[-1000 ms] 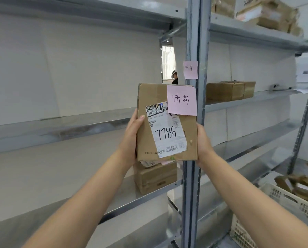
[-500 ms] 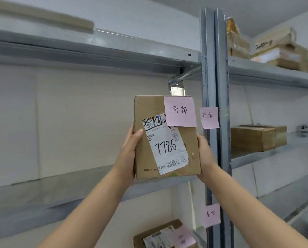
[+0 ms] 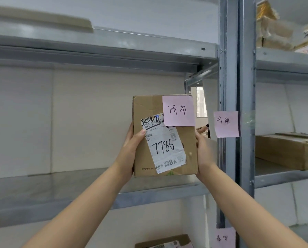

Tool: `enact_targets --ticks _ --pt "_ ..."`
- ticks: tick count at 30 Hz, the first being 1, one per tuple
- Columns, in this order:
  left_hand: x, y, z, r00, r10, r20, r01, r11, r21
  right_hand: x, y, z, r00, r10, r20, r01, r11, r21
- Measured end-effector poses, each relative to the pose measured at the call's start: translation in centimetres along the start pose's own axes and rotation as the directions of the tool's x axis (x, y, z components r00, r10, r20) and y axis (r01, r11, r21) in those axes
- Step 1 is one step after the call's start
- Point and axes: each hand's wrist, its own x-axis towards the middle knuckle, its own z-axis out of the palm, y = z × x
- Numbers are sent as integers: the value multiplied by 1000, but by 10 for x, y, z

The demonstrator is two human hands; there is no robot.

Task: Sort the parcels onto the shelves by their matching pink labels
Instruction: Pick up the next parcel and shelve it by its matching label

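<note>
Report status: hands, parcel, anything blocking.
Left hand and right hand grip the brown cardboard parcel upright. Its pink note matches the upright's pink label. Grey metal shelf ahead bare.

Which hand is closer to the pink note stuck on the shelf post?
Right. The right hand grips the box's right edge, just below-left of the note. The left hand holds the far edge.

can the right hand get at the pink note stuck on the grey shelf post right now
Probably not yet: the right hand is gripping the brown cardboard parcel. The pink paper note on the grey metal post hangs unobstructed just beside it.
</note>
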Motion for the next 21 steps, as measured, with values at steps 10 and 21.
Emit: enact_targets --ticks 10,21 --pt "-1 -13 15 970 50 -239 -65 997 -53 -2 33 -38 1000 -3 29 3 1000 -3" --pt "-6 -36 49 925 84 -370 -109 993 -46 -12 63 -24 992 32 120 -55 980 191"
